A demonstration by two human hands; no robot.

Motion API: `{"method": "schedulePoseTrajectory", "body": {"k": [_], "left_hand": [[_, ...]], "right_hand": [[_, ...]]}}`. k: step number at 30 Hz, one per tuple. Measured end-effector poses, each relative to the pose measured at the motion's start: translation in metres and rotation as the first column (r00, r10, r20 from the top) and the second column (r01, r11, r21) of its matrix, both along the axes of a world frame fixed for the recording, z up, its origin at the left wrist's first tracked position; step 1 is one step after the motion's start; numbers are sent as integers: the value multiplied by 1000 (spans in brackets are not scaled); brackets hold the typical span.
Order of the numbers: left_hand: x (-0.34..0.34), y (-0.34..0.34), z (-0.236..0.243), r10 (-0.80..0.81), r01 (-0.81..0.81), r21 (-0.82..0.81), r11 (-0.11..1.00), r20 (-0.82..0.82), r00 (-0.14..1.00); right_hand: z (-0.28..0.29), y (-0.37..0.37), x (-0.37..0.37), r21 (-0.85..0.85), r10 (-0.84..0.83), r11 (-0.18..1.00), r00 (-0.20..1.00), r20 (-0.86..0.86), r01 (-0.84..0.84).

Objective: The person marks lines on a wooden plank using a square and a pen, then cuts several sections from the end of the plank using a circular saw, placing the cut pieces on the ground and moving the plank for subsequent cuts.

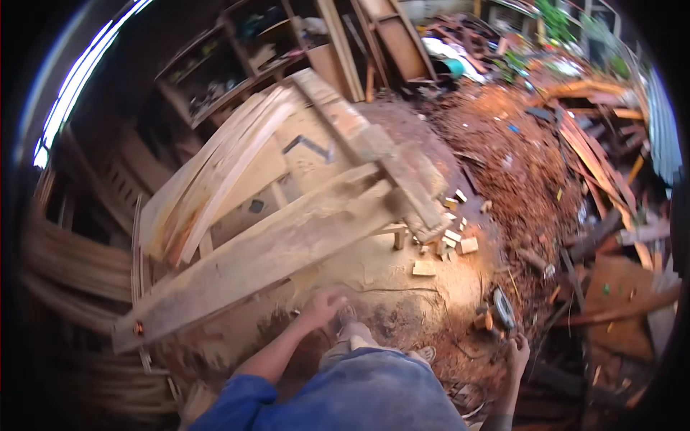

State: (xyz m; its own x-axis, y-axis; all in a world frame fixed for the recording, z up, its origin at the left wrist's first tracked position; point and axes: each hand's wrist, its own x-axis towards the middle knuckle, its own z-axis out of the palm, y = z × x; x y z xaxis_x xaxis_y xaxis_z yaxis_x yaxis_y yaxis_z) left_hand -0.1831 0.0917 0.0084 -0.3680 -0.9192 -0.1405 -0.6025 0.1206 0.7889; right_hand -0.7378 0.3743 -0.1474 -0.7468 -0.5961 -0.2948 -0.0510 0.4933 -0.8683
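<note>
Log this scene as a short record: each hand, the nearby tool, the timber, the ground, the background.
Left hand: in front of the legs; no held object visible
Right hand: out to the right, by the tool; contact unclear
Tool: apparent power tool with a rounded grey part; exact type unclear
Timber: long wide board lying diagonally; pale boards beyond it
Ground: small wood offcuts scattered about; reddish-brown mound farther off
Background: wooden shelving upper left; green plants upper right
</note>
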Motion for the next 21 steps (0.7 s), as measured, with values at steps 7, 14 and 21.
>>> {"method": "schedulePoseTrajectory", "body": {"k": [7, 14, 21], "left_hand": [[205, -93, 47, 499, -467, -477, 745, -68, 864], [424, -302, 46, 743, -423, -628, 654, 425, 517], [480, -426, 16, 662, -402, -532, 745, 665, 347]], "right_hand": [[146, -225, 206, -32, 645, 764, 764, 23, -644], [197, -321, 367, 193, 893, 447, 420, -165, -874], [231, -320, 387, 382, 886, 455, 451, -105, -805]]}}
